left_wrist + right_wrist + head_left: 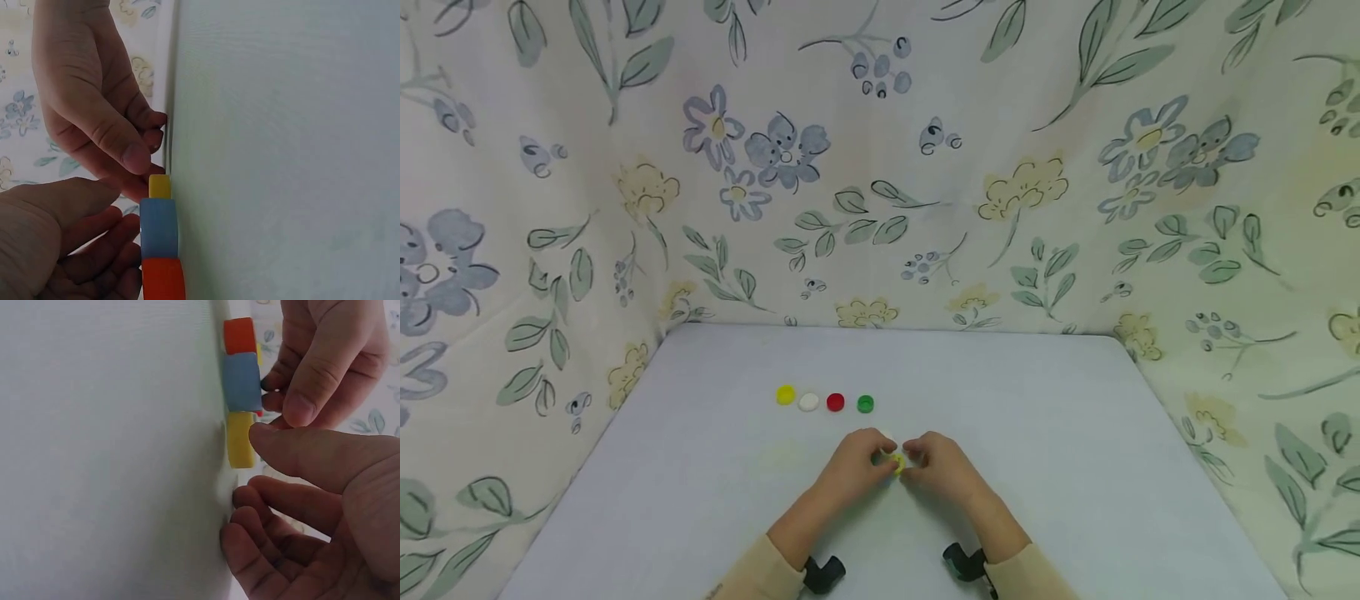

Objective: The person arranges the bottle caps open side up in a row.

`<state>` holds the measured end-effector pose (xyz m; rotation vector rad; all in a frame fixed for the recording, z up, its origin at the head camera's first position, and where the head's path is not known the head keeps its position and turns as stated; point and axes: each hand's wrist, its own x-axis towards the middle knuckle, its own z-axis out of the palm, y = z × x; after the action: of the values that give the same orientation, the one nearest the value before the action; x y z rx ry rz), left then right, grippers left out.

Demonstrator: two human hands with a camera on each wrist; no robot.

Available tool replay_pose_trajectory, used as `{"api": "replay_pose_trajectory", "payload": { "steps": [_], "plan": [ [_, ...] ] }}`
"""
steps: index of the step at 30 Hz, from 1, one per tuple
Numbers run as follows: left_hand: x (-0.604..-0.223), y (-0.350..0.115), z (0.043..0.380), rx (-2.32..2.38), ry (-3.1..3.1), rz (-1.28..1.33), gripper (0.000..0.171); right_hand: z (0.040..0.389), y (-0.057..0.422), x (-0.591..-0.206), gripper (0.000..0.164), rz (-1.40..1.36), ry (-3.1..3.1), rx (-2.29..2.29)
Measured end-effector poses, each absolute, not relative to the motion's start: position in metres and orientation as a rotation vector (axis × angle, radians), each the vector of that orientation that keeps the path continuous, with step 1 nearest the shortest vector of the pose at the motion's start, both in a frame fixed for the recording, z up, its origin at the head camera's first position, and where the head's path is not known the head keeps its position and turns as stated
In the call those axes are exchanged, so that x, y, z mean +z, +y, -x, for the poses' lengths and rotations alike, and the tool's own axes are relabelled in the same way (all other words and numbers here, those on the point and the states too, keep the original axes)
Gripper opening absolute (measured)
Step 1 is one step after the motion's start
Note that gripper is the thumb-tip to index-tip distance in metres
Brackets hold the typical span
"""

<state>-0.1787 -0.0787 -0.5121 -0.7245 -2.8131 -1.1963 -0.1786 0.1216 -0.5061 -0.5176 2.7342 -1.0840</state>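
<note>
Three small smooth-sided pieces stand in a row on the white table, from left to right: an orange-red piece [164, 279], a blue piece [159, 228] and a yellow piece [239, 440]. In the head view only the yellow piece [898, 464] shows, between the fingertips of both hands. My left hand [856, 465] is beside the row, its fingers loosely bent close to the blue piece [242, 381]. My right hand [949, 468] is at the row's right end. Its thumb overlaps the yellow piece's edge in the right wrist view; the other fingers are apart from it.
Farther back on the table, left of centre, lies a row of small round caps: yellow [786, 395], white [808, 402], red [835, 402] and green [866, 404]. A floral curtain [925, 233] hangs behind the table's back edge and at both sides.
</note>
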Motion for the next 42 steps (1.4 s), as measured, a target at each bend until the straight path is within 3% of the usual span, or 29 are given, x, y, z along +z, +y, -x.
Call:
{"api": "replay_pose_trajectory", "payload": {
  "steps": [12,21,42],
  "plan": [
    [-0.516,-0.074,0.181,-0.852,-2.8,0.906,0.023,0.179,0.113,-0.515,0.025,0.588,2.866,-0.965],
    [-0.511,-0.069,0.18,-0.777,-2.856,0.88,0.02,0.178,0.111,-0.514,0.024,0.558,2.903,-0.934],
    [-0.507,-0.074,0.179,-1.002,-2.836,0.819,0.023,0.175,0.119,-0.507,0.022,0.519,2.824,-1.137]
  ]
}}
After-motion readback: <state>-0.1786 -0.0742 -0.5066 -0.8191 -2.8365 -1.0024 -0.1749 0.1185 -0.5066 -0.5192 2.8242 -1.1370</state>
